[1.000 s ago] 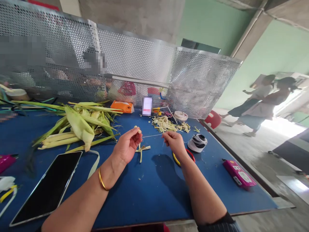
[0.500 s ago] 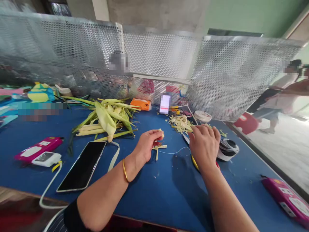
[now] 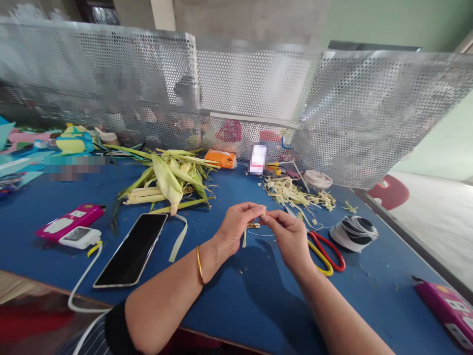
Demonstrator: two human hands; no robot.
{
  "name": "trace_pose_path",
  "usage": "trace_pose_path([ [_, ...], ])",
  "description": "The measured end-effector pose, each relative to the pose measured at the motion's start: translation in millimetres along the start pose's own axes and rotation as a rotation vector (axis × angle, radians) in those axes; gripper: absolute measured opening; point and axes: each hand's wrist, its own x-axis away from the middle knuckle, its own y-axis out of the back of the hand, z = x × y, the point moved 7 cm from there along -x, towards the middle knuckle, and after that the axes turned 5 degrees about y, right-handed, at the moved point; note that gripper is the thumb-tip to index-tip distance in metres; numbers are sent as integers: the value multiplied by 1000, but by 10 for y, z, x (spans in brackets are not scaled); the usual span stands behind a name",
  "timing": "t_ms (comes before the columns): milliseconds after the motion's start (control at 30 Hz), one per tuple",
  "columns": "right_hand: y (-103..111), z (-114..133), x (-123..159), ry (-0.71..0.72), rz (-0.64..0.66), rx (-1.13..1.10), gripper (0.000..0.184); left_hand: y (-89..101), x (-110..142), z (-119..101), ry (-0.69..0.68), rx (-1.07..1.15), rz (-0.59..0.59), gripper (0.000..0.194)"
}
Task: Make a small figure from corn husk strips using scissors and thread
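My left hand (image 3: 234, 227) pinches a small folded piece of corn husk, mostly hidden by the fingers. Pale husk strips (image 3: 244, 237) hang below it. My right hand (image 3: 290, 236) is closed in a pinch, its fingertips meeting the left ones; what they grip is too small to make out. A thin pale thread (image 3: 263, 234) curves beneath the hands toward the right. Beside my right wrist lie scissors (image 3: 328, 254) with one red and one yellow handle loop, the blades partly hidden behind that hand.
A pile of corn husks (image 3: 170, 180) lies back left, husk scraps (image 3: 288, 191) back right. Around them are a phone (image 3: 131, 251), a lit screen (image 3: 257, 159), an orange packet (image 3: 220, 159), a thread spool (image 3: 354, 232), a white roll (image 3: 318, 178) and magenta power banks (image 3: 72, 221). A perforated metal screen (image 3: 251, 84) stands behind.
My right hand has moved left from above the scissors to meet my left fingertips, uncovering the scissor handles. My left hand still holds the husk piece. The camera view has shifted slightly.
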Motion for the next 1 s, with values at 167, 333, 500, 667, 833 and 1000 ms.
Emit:
trace_pose_path([
  [167,-18,25,30,-2,-24,0,17,25,12,-97,-150,-101,-64,20],
  [333,-107,-110,101,-140,-94,-222,22,32,26,-70,-202,-188,-142,19],
  [500,74,-66,6,-42,-165,-155,20,172,-80,-171,-200,-449,-111,23],
  [667,295,-169,-138,-11,-259,-132,19,322,-200,-172,-185,-1257,-32,23],
  [833,230,-321,-172,-39,-164,-11,19,327,-254,-14,-98,-1468,-20,6],
  [1000,290,-249,-201,19,-183,-78,22,486,-280,-99,71,-418,-144,8],
])
